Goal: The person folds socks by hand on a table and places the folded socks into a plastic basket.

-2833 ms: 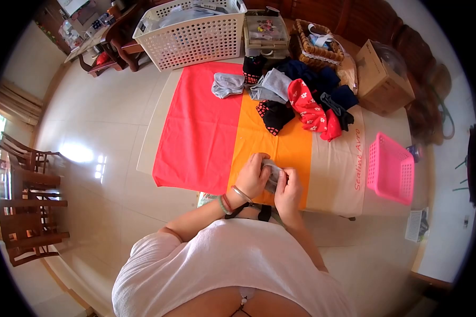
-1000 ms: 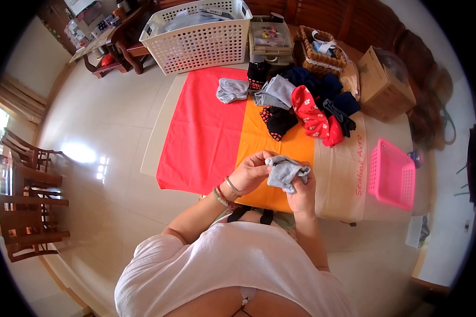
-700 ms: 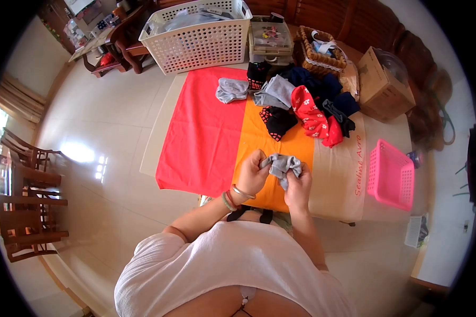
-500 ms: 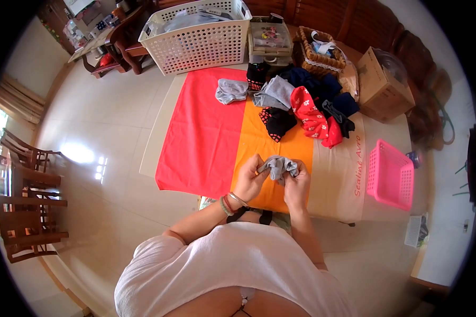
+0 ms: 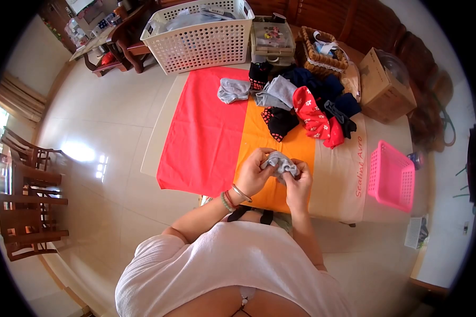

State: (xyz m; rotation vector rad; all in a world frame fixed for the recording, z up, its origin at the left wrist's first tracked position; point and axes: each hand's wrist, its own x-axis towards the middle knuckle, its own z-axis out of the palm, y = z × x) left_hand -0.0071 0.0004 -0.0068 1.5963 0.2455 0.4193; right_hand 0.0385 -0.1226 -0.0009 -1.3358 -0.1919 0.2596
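Note:
A bunched grey sock [image 5: 280, 161] is held over the orange part of the cloth, near its front edge. My left hand [image 5: 252, 174] pinches its left side, thumb on top. The fingers of my right hand [image 5: 299, 186] are closed on its right side. Beyond my hands lie a folded pair of grey socks [image 5: 233, 90], folded grey cloth [image 5: 277, 91], a black bundle with red trim [image 5: 279, 123], a red flowered garment [image 5: 313, 117] and dark blue clothes [image 5: 330, 87].
The red, orange and beige cloth [image 5: 201, 132] covers the table. A white laundry basket [image 5: 198, 45], a lidded plastic box [image 5: 272, 39], a wicker basket [image 5: 322, 55] and a cardboard box [image 5: 384, 87] line the back. A pink basket [image 5: 390, 177] stands at right.
My hands have drawn closer together on the grey sock, and my left thumb has moved in over it. The sock now looks more gathered. The clothes pile is unchanged.

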